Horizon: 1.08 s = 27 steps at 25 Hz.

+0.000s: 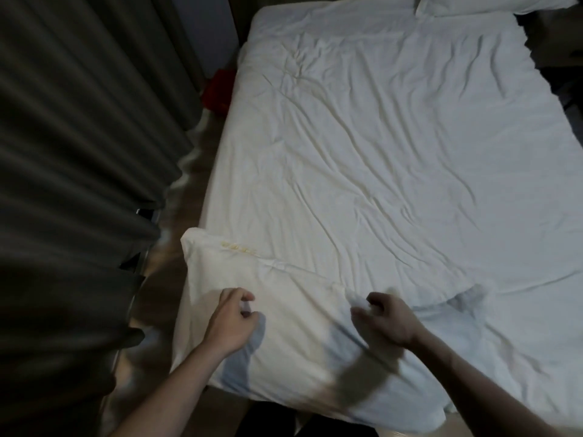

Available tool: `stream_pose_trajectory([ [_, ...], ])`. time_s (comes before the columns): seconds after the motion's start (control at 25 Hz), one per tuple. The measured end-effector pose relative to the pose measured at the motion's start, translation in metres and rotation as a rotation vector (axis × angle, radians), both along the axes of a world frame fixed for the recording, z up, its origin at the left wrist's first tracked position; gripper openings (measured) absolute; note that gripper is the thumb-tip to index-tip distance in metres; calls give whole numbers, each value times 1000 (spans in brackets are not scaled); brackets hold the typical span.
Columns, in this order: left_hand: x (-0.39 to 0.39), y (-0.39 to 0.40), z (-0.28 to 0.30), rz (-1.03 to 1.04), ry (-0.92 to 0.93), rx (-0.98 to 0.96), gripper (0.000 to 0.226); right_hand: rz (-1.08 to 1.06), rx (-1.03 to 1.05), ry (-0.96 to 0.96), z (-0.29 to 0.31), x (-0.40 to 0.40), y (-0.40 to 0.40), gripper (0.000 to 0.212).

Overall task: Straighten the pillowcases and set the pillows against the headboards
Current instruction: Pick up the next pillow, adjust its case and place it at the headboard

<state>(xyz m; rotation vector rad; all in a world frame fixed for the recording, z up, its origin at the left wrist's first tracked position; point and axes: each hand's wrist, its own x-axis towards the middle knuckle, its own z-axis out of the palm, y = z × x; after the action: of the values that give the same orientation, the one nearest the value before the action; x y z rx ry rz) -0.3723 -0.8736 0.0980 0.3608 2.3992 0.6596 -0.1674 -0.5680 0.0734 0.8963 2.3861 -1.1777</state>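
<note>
Two pillows show. The near pillow lies at the near corner of the bed, directly under both hands, its long axis running from the left hand across to the right hand and on past it, one short end pointing toward the curtain; a small yellow mark sits near its far left corner, beyond the left hand. The left hand has its fingers curled, pinching a bit of the white pillowcase. The right hand is curled too, gripping a bunched fold of the same fabric. The second pillow lies well apart from both hands, at the far end of the bed beyond the right hand, partly cut off by the frame edge. One wrinkled white duvet covers the bed. Left of the left hand hangs a dark pleated curtain over a wooden floor, with a red object on the floor far ahead.
</note>
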Motion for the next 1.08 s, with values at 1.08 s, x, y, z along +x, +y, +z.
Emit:
stream_pose_trajectory([
  [1.08, -128, -246, 150, -161, 203, 230, 33, -560, 262, 508, 165, -9, -256, 40],
])
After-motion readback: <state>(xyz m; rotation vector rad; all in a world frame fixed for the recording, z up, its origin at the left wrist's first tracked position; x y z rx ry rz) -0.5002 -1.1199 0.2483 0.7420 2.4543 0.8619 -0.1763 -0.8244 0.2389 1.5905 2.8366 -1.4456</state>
